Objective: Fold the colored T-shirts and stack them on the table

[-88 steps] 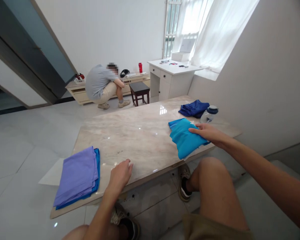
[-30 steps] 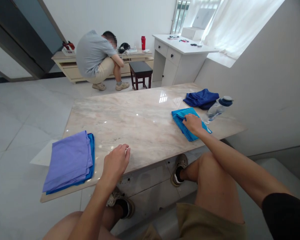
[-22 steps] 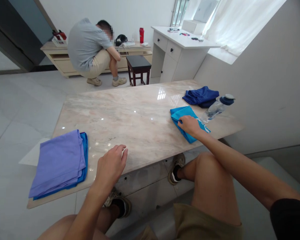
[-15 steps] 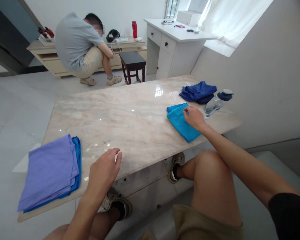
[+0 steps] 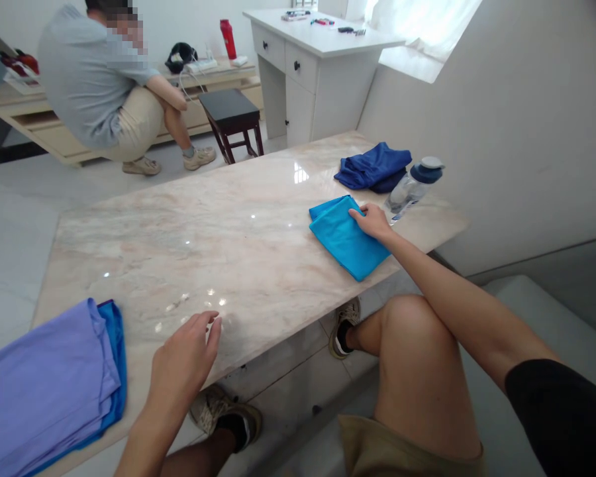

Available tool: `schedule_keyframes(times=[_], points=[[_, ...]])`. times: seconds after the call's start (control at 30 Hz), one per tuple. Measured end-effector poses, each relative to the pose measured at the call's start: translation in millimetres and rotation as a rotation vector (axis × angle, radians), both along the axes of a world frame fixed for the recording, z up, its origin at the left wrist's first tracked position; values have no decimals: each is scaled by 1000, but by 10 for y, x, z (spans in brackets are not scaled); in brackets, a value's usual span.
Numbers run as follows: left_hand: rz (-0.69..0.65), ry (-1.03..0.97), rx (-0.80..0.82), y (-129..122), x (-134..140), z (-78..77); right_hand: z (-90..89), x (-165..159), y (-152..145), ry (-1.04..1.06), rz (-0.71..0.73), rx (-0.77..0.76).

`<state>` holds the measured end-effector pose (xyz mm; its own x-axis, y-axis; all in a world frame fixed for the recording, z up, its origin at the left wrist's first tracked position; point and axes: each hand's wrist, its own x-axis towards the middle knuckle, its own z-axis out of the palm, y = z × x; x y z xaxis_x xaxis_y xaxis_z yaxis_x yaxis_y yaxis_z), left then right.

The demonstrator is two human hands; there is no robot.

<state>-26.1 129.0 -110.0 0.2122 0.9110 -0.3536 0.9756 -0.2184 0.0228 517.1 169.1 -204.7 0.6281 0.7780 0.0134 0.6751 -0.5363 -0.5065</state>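
1. My left hand point(image 5: 181, 351) is over the front edge of the marble table point(image 5: 203, 258), fingers loosely curled, thumb a little apart, grasping nothing; I cannot tell whether it touches the stone.
2. To its left is a folded lavender cloth point(image 5: 49, 384) over a blue cloth point(image 5: 116, 371), mostly covered; the picture's lower left corner cuts both off.
3. A wide stretch of marble runs between my hands, back to the far edge.
4. My right hand point(image 5: 375, 222) is on the folded turquoise cloth point(image 5: 345, 238), whose near corner lies right by the front edge. My thumb shows on top; other fingers are partly hidden, so I cannot tell how firmly they close, or whether they pinch cloth.
5. Just beyond that hand are a clear bottle point(image 5: 410, 189), its base partly hidden, and a crumpled navy cloth point(image 5: 377, 162).
6. Past the table: a dark stool point(image 5: 231, 109) and a crouching person point(image 5: 87, 86).
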Motion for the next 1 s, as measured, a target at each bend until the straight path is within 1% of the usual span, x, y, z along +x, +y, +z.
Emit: schedule_keyframes(times=[0.1,0.23,0.3,0.33,0.4,0.47,0.57,0.63,0.7,0.83,0.9,1.0], points=[[-12,15,-13,10,59,-14,-35,61,-9,24,-19,49],[-22,22,-22,13,94,-30,-44,134,-69,36,-138,159],[-20,19,-24,18,101,-28,-32,107,-119,26,-136,178],[-22,13,-25,19,105,-23,-24,65,-144,-5,-94,181],[-28,-1,-25,15,114,-6,-13,-75,-183,-116,41,157],[-35,-19,-17,1,114,18,-12,-266,-196,-229,177,69],[-38,-58,7,-17,52,69,-6,-532,-182,-277,310,-106],[-26,-90,21,-7,-51,116,21,-648,-188,-297,371,-172],[11,-116,39,17,-194,177,66,-722,-237,-324,442,-205],[97,-154,113,11,-461,304,130,-844,-419,-376,701,-261],[115,-173,130,-44,-537,345,124,-900,-478,-411,748,-271],[126,-214,125,-130,-605,370,92,-955,-461,-438,718,-259]])
